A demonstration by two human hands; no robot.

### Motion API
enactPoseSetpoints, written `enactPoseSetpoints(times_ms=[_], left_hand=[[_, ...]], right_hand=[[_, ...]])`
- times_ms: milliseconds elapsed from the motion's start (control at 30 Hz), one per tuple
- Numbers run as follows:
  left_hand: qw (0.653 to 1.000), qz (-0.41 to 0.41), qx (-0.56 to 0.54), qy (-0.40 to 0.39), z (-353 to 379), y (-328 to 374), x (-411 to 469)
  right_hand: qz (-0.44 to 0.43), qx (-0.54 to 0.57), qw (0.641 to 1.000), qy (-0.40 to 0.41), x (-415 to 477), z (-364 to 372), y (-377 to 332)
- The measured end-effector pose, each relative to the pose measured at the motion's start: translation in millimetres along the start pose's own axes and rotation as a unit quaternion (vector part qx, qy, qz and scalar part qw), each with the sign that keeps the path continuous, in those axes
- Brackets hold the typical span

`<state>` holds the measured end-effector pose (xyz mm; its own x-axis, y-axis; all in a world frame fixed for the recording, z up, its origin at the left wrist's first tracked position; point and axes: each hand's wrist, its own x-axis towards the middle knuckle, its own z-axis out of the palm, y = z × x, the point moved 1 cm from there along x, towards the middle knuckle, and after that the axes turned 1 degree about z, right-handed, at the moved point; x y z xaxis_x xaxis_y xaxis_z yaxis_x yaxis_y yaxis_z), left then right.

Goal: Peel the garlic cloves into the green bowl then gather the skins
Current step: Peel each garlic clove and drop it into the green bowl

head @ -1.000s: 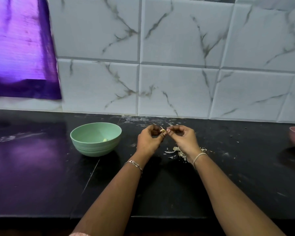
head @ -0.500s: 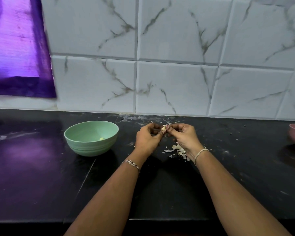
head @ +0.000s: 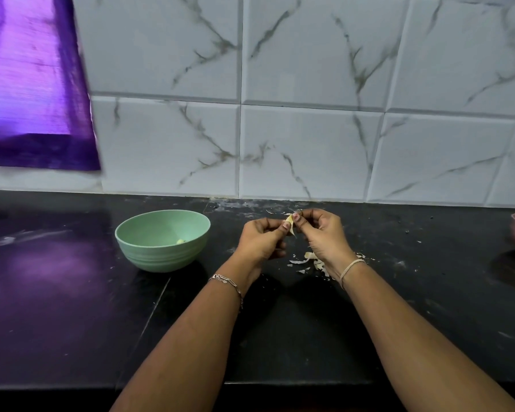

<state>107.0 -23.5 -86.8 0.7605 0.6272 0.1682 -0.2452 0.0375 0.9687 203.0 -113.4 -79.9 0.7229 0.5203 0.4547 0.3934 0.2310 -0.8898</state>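
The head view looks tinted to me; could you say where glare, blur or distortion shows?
Head view: the purple cloth throws a violet sheen on the left countertop; tile lines bow, wide-angle distortion; left hand, right hand and the garlic clove they pinch look fairly sharp.

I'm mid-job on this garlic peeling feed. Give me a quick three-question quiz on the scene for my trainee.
1. True or false: the green bowl holds nothing.
2. Where do the loose skins lie? A) inside the green bowl. B) on the counter, beside the right wrist. C) on the counter left of the green bowl.
3. Fill in: the left hand and the right hand both pinch one ____ above the counter.

Key
1. False: a peeled clove lies inside it.
2. B.
3. garlic clove.
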Motion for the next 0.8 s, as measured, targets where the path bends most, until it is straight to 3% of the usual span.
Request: enactPoseSetpoints(times_ms=[233, 800], left_hand=[[0.988, -0.112, -0.105, -0.032, -6.9, 8.7, -2.6], [0.995, -0.09, -0.041, -0.02, -5.9, 2.1, -0.4]], right_hand=[[-0.003, 0.013, 1.0, -0.009, -1.1, 1.0, -0.6], [0.006, -0.091, 0.995, -0.039, 4.8, 3.8, 10.2]])
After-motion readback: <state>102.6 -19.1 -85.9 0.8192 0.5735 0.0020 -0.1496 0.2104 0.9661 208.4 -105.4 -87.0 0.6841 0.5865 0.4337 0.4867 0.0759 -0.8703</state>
